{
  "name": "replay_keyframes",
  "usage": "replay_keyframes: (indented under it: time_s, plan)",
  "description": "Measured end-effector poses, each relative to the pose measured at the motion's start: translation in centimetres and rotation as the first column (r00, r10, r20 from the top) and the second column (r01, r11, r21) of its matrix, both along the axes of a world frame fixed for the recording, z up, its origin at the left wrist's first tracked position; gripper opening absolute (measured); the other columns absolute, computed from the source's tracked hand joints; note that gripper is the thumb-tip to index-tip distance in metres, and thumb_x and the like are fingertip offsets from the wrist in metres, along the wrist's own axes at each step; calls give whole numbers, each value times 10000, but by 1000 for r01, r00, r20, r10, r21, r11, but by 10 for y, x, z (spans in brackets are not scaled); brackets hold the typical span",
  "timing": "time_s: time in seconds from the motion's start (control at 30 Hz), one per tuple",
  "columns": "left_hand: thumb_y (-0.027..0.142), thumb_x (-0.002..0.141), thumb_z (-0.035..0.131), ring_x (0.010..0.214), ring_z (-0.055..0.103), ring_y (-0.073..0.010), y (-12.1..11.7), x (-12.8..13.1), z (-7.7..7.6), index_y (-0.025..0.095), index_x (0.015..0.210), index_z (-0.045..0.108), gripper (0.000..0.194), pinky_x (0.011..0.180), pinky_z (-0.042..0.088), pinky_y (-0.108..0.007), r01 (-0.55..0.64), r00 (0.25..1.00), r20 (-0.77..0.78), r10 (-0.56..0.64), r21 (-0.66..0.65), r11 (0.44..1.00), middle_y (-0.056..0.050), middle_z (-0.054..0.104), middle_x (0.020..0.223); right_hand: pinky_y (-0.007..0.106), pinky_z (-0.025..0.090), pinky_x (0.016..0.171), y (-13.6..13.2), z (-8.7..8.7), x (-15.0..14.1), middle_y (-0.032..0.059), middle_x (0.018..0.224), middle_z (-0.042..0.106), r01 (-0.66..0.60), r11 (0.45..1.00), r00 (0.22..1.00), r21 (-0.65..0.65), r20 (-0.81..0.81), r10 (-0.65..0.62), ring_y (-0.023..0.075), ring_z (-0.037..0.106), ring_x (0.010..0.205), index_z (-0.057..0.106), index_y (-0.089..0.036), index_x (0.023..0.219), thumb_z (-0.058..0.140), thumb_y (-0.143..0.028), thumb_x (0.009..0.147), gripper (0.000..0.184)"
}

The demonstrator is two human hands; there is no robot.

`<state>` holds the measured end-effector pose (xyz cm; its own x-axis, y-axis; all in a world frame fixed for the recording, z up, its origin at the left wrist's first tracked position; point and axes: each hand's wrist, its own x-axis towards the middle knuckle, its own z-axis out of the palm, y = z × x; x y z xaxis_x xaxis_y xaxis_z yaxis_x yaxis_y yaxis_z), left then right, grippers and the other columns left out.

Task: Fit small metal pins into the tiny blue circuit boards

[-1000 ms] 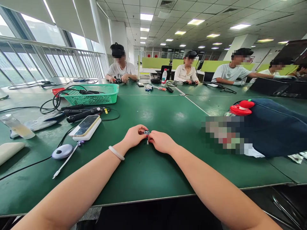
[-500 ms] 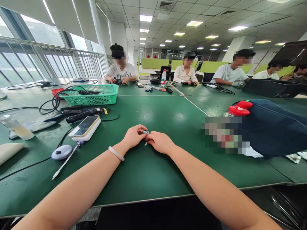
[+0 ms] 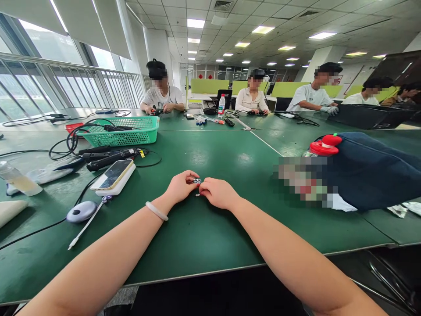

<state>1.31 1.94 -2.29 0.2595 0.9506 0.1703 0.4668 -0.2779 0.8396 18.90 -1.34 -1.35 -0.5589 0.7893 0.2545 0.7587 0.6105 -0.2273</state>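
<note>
A tiny board-like piece, dark with pale markings, perhaps a small circuit board, is pinched in the fingertips of my left hand. My right hand meets it from the other side, its fingers curled closed and pressed close to the piece. What those right fingers hold is hidden. Just under them shows a small whitish bit; whether it hangs from the piece or lies apart I cannot tell. Both hands are just above the green tabletop.
On the left are a phone on a white box, an oval lilac device, black handheld devices, a green basket with cables and a bottle. A navy bag lies right. Several people sit across the table.
The view has shifted slightly. My hands stay together around the small piece, and the whitish bit now shows a little higher under my right fingers. A gloved co-worker's hand has moved to the black box.
</note>
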Motion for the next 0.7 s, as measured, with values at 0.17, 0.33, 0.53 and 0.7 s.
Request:
replay_keyframes:
  time_s: [0.17,0.33,0.53,0.7]
  plan:
    - [242,647,651,775,644,-165,1,-1,-1,206,889,616,248,761,494,-299,-7,1000,-15,7,-6,1000,-12,695,805,219,324,611,4,-1,6,1,807,558,31,998,1000,-55,-1,-32,100,496,672,599,-208,763,451,-199,851,172]
    - [235,646,650,776,645,-163,2,-1,-2,210,888,615,246,770,490,-299,-7,1000,-16,7,-7,1000,-12,697,820,209,335,622,8,-3,7,-1,782,559,-8,985,991,-170,-130,-14,98,489,683,569,-188,735,454,-134,801,143]
    - [259,640,661,777,644,-170,0,1,0,198,893,605,266,774,486,-313,26,999,22,-25,-23,999,-20,697,805,215,345,606,9,0,7,-14,726,567,106,982,911,-158,-381,-160,101,462,639,577,-188,742,465,-205,805,130]
    - [307,641,677,708,634,-155,-5,3,5,195,874,599,270,708,480,-291,75,997,26,-75,-20,997,-12,685,768,224,366,611,9,-1,6,-8,719,565,146,979,857,-141,-476,-196,107,469,631,584,-193,751,470,-244,812,140]
